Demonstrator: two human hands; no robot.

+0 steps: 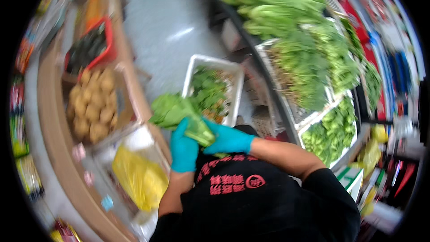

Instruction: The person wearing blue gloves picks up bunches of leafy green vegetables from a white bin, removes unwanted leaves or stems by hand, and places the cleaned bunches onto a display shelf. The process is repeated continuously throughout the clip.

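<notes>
My left hand [184, 146] and my right hand [228, 137], both in teal gloves, hold one head of leafy green vegetable [188, 114] in front of my black top. Its broad leaves point up and to the left, and its pale stem end lies between my palms. My left fingers wrap around the stalks, while my right hand presses the stem end from the other side. Just beyond the vegetable stands a white foam box [238, 89] on the floor, holding loose green leaves and yellowish trimmings [210, 90]. The picture is somewhat blurred.
On the right a dark-edged stand [268, 64] bears heaps of long green lettuce [278, 3] and white boxes of leafy greens. A wooden shelf [50, 107] on the left carries potatoes [94, 104], a red basket [109, 40] of dark produce and a yellow plastic bag [139, 178].
</notes>
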